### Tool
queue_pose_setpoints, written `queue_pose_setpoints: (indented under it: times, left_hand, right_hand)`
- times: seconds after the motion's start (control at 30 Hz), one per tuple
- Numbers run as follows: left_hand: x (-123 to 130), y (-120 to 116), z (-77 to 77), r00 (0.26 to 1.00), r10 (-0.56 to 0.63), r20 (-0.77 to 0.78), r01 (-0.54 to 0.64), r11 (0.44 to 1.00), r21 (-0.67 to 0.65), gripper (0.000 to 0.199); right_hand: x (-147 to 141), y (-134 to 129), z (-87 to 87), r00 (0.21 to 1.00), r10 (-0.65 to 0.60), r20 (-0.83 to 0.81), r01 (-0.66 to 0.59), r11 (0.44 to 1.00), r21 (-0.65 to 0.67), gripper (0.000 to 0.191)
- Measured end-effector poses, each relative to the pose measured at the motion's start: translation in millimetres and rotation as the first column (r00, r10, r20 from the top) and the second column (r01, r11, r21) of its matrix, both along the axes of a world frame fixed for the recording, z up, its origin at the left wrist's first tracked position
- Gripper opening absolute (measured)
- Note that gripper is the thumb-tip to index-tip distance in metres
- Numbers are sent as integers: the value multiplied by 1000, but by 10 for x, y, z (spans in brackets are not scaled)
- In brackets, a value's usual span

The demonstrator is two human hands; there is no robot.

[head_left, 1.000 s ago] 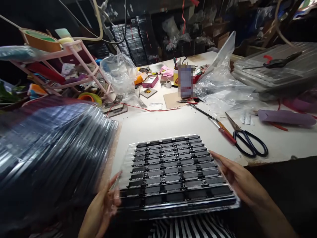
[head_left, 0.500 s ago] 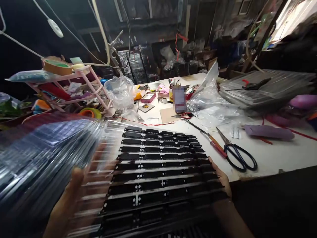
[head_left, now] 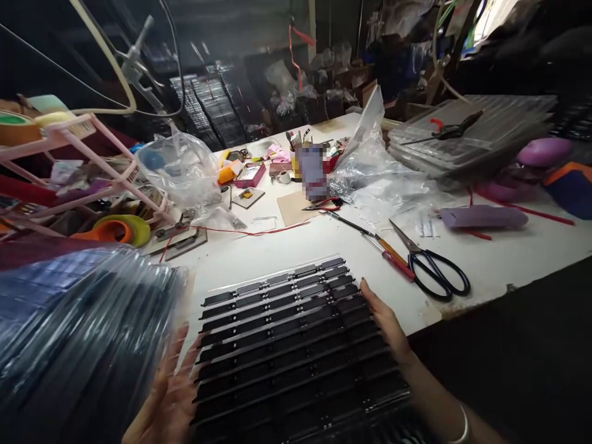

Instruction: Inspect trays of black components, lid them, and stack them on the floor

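Note:
Rows of black comb-like parts sit in a clear plastic tray (head_left: 296, 345) at the lower middle, over the white table (head_left: 231, 246). My right hand (head_left: 388, 324) grips the tray's right edge, its fingers partly hidden behind it. At the tray's left side is my left hand (head_left: 173, 382), fingers apart and palm towards the tray; whether it touches the edge is hard to tell. Just left of that hand stands a stack of clear plastic trays (head_left: 102, 333), blurred.
Black-handled scissors (head_left: 437, 271) and a red-handled tool (head_left: 398, 262) lie to the right. Behind are a pink rack (head_left: 106, 166), crumpled clear bags (head_left: 383, 185), a blurred-out container (head_left: 313, 172) and stacked clear trays (head_left: 467, 142). The table's front edge runs at right.
The view has shifted, so the table's items appear further left. The held tray now looks lower and tilted differently, and my left hand's fingers have spread beside it, no longer behind its clear left part.

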State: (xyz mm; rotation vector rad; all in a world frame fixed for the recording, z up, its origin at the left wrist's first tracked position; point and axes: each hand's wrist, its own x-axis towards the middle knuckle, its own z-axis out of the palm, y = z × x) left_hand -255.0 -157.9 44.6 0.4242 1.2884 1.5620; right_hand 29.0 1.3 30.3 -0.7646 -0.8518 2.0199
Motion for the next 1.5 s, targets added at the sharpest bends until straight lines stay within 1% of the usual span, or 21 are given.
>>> queue_pose_setpoints:
  times: [0.1, 0.2, 0.27, 0.33, 0.47, 0.6, 0.67, 0.73, 0.83, 0.9, 1.0, 1.1, 1.23, 1.33, 1.43, 1.5]
  left_hand:
    - [13, -6, -70, 994, 103, -45, -109, 985, -135, 51]
    - [35, 24, -98, 988, 147, -44, -152, 972, -178, 50]
    - [43, 47, -92, 987, 157, -44, -163, 967, -195, 50]
    - [46, 69, -65, 988, 143, -49, -151, 963, -225, 52]
    - [48, 98, -12, 991, 118, -69, -132, 959, -250, 56]
    - [27, 71, -62, 989, 121, -81, -137, 962, -238, 56]
    - [23, 44, -114, 990, 130, -44, -137, 968, -210, 55]
    - [41, 27, -153, 986, 164, -1, -162, 975, -155, 52]
    - [98, 44, -159, 977, 215, 14, -212, 973, -95, 50]
    - [128, 71, -141, 973, 229, 22, -226, 969, -102, 49]
    - [133, 96, -126, 966, 254, 37, -249, 963, -104, 51]
    - [109, 85, -146, 964, 259, 58, -254, 963, -89, 53]
    - [73, 52, -200, 965, 239, 109, -235, 971, -51, 55]
    - [46, 33, -237, 964, 214, 157, -216, 976, -4, 57]
    - [25, 24, -255, 961, 214, 177, -221, 975, 21, 56]
    - [16, 22, -255, 960, 210, 184, -218, 976, 25, 56]
  right_hand:
    - [-77, -44, -66, 999, 34, -20, -36, 996, -79, 49]
    - [-112, -57, -128, 998, 12, -60, -22, 985, -174, 47]
    - [-119, -56, -161, 995, -34, -95, 11, 973, -232, 43]
    - [-120, -56, -185, 990, -69, -126, 31, 959, -280, 40]
    - [-111, -63, -212, 984, -94, -150, 39, 943, -331, 40]
    - [-97, -75, -231, 990, -94, -103, 61, 956, -288, 43]
    - [-94, -79, -234, 994, -94, -53, 77, 963, -258, 45]
    - [-98, -84, -231, 996, -89, 8, 89, 972, -219, 46]
    - [-107, -98, -224, 992, -91, 86, 103, 984, -143, 47]
    - [-96, -108, -239, 989, -95, 116, 108, 987, -115, 45]
    - [-18, -106, -312, 984, -103, 142, 118, 988, -97, 39]
    - [111, -72, -426, 980, -113, 166, 126, 989, -72, 24]
    - [251, -41, -553, 958, -182, 221, 218, 965, -148, 19]
    - [301, -55, -587, 947, -209, 244, 261, 943, -204, 22]
    - [285, -65, -511, 939, -219, 264, 285, 926, -247, 36]
    - [226, -57, -389, 941, -194, 278, 284, 899, -333, 40]
